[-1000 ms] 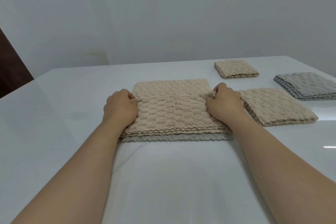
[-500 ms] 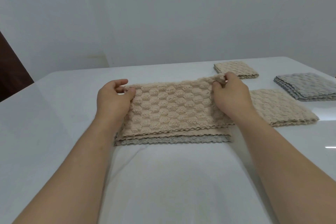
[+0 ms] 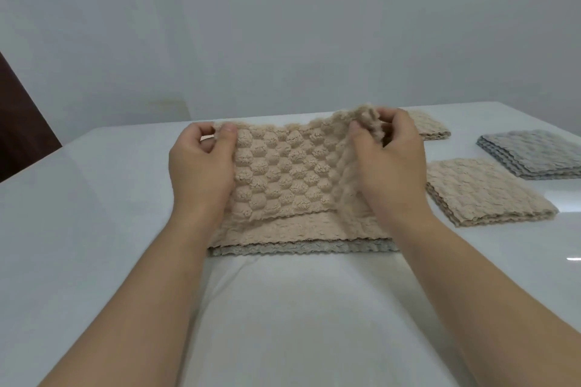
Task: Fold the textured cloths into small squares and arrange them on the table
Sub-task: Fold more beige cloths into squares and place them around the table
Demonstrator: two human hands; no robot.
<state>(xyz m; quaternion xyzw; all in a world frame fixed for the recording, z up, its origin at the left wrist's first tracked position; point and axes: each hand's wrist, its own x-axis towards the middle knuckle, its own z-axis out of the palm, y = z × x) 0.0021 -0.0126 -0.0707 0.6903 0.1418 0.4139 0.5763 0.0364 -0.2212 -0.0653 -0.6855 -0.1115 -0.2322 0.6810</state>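
A beige textured cloth [image 3: 283, 173] is lifted off a flat stack of cloths [image 3: 301, 237] in the middle of the white table [image 3: 94, 229]. My left hand [image 3: 201, 166] pinches its upper left corner between thumb and fingers. At the upper right edge, my right hand [image 3: 390, 160] grips the cloth, which bunches there. The cloth's lower edge hangs just above the stack. The stack shows a beige layer over a grey layer at its front edge.
Three folded squares lie to the right: a small beige one [image 3: 430, 126] at the back, a larger beige one [image 3: 484, 192] near my right wrist, and a grey one [image 3: 534, 151] at the far right. A dark brown surface [image 3: 22, 122] stands at the left.
Both hands took hold of the top beige cloth's side edges and raised it off the stack. It now hangs higher, and my right hand has bunched its corner.
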